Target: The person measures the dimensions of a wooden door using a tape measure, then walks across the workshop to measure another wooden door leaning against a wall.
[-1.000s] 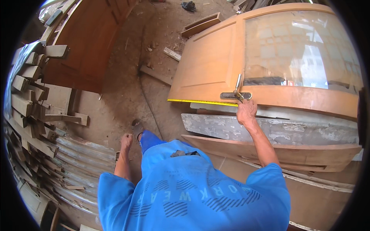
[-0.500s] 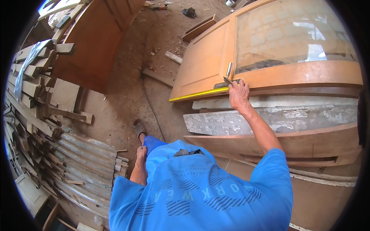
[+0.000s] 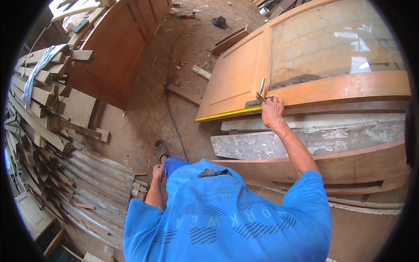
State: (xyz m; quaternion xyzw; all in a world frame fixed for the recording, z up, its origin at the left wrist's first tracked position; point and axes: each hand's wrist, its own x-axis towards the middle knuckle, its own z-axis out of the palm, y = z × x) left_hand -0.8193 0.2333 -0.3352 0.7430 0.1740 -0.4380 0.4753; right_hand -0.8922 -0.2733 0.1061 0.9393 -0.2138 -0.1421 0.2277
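My right hand (image 3: 272, 112) reaches out over the stacked boards to the near edge of the wooden door (image 3: 235, 81), which lies flat with a large glass pane (image 3: 336, 41) set in its far part. The fingers are curled down over a small metal tool (image 3: 259, 92) that sits right at that edge, its bright handle sticking up and away from me; I cannot tell just how tightly the fingers close round its dark base. A yellow tape measure (image 3: 227, 114) runs along the same near edge of the door, from under my right hand out toward the door's left corner.

My left hand (image 3: 158, 173) hangs low at my side, close to my knee, fingers loosely bent and holding nothing that I can see. Just beyond it my sandal (image 3: 161, 149) stands on the dirt floor (image 3: 152, 105).

Between me and the door lie a grey, paint-flaked plank (image 3: 305, 142) and a curved wooden piece (image 3: 349, 163) stacked below it. To my left is a heap of timber offcuts (image 3: 43, 96) and, nearer, corrugated sheets (image 3: 94, 183). A second, darker door panel (image 3: 115, 48) lies at the far left of the floor, and loose wood scraps (image 3: 200, 72) are scattered between the two doors.
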